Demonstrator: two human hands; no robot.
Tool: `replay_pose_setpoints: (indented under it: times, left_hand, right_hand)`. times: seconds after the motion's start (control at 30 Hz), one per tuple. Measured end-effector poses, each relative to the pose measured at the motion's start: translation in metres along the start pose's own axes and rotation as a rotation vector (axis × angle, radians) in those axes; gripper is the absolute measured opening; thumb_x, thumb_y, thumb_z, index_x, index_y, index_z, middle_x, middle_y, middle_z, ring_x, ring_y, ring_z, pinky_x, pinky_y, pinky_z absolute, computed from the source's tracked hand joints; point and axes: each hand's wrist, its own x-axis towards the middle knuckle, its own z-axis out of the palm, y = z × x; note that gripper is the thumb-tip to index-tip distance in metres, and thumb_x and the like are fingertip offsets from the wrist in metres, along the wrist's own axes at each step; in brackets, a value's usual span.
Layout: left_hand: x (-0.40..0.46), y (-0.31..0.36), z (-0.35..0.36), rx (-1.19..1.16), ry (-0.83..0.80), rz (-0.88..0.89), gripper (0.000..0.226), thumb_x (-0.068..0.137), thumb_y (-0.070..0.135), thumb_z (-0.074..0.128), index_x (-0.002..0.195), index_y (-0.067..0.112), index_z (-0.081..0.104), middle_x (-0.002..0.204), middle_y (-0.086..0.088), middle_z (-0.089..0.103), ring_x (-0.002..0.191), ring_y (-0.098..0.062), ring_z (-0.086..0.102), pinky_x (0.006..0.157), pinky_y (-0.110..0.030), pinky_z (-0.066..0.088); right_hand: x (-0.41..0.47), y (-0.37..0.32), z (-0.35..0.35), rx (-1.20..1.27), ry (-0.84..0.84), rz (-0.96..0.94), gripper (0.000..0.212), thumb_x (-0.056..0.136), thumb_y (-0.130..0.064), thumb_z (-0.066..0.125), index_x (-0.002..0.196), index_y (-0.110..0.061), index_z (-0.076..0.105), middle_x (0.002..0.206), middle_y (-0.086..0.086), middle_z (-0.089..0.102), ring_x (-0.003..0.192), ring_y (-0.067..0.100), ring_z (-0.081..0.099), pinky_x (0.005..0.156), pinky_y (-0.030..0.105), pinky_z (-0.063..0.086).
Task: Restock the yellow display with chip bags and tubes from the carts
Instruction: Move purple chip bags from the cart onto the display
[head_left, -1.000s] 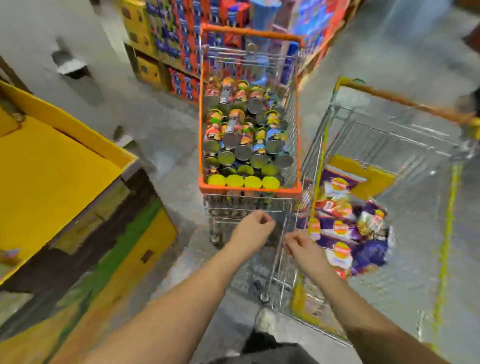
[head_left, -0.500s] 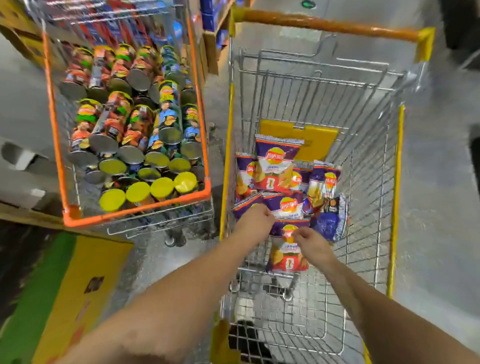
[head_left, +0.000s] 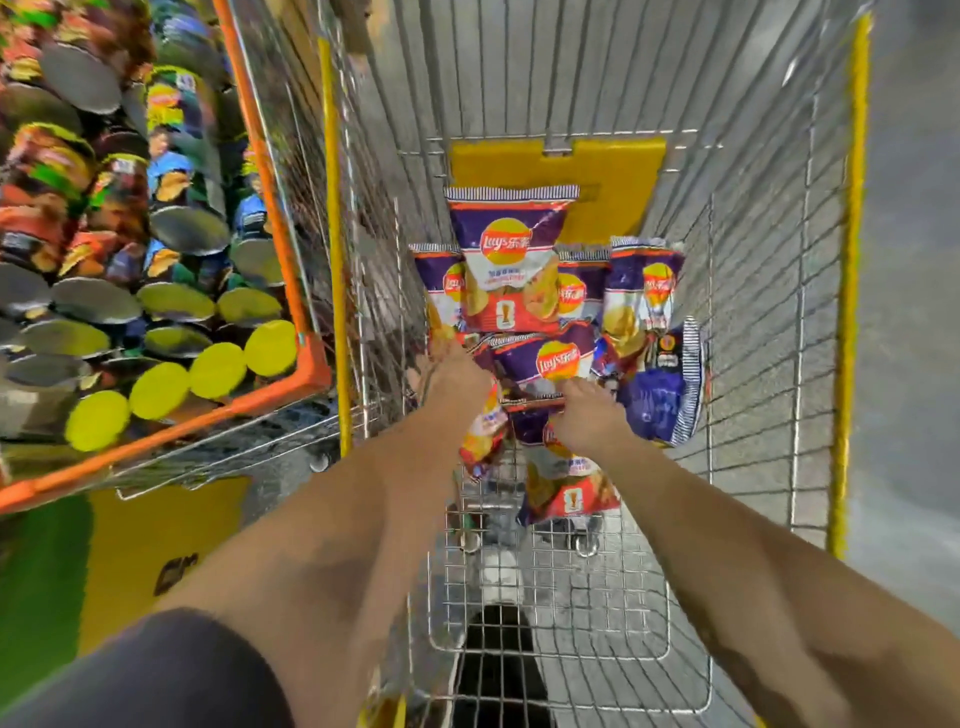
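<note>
Grey concrete floor shows along the right of the yellow-trimmed cart, which now fills most of our view; half a second ago we saw its orange handle and far end, and now we look steeply down into its basket. Both our arms reach deeper than before. Our left hand lies on the bags at the cart's left wall, and we cannot tell whether its fingers are spread or closed on one. Our right hand is curled over the top edge of a purple chip bag lying nearest us on the wire floor; its fingertips touch the seam, but we cannot tell if they pinch it.

More chip bags are piled toward the far end of the cart floor, the topmost leaning against a yellow panel. A dark blue bag rests against the right wall.

Beside it on the left, the orange-rimmed cart is packed with chip tubes, silver ends up, and a row of yellow lids along its near edge. Below that cart's near corner we see the yellow display.
</note>
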Motion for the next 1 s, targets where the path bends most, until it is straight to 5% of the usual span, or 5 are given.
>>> replay_pose_setpoints:
  times: [0.13,0.33,0.53,0.77,1.0]
  left_hand:
    - [0.007,-0.006,0.008,0.105,-0.05,-0.109,0.065,0.09,0.032,0.054,0.147,0.011,0.029,0.148,-0.014,0.038,0.135,-0.033,0.036,0.109,-0.044,0.027]
    - [-0.024,-0.013,0.018,0.152,-0.188,-0.053,0.03,0.093,0.024,0.054,0.115,0.005,0.06,0.123,-0.011,0.061,0.113,-0.03,0.057,0.088,-0.035,0.047]
    - [-0.064,-0.03,0.036,-0.066,-0.216,-0.073,0.056,0.094,0.016,0.057,0.139,0.002,0.027,0.129,-0.023,0.055,0.117,-0.038,0.056,0.09,-0.04,0.047]
    - [-0.126,-0.031,0.001,0.094,-0.028,0.223,0.038,0.094,0.011,0.047,0.13,0.005,0.038,0.113,-0.015,0.064,0.1,-0.033,0.065,0.08,-0.04,0.055]
    - [-0.229,-0.024,-0.104,0.091,0.134,0.511,0.034,0.095,0.012,0.046,0.128,0.016,0.041,0.106,-0.011,0.064,0.097,-0.034,0.063,0.073,-0.04,0.048]
  right_hand:
    - [-0.004,0.004,0.004,-0.345,-0.066,-0.019,0.065,0.092,-0.032,0.051,0.149,-0.021,0.024,0.15,0.007,0.031,0.139,0.033,0.027,0.111,0.05,0.024]
    - [-0.028,0.002,0.0,-0.664,-0.067,-0.126,0.061,0.088,-0.03,0.058,0.144,-0.018,0.037,0.15,0.01,0.029,0.138,0.034,0.025,0.113,0.052,0.019]
    - [-0.08,0.016,0.025,-0.51,-0.16,-0.107,0.045,0.089,-0.017,0.057,0.13,-0.024,0.039,0.122,0.005,0.06,0.107,0.03,0.06,0.084,0.039,0.05]
    - [-0.152,0.019,0.007,-0.437,-0.043,-0.12,0.061,0.08,-0.067,0.057,0.126,-0.027,0.055,0.119,0.002,0.059,0.113,0.026,0.058,0.092,0.037,0.048]
    - [-0.253,-0.034,-0.089,-0.438,0.125,-0.164,0.063,0.081,-0.074,0.053,0.119,-0.024,0.055,0.109,0.004,0.066,0.102,0.024,0.063,0.079,0.027,0.049]
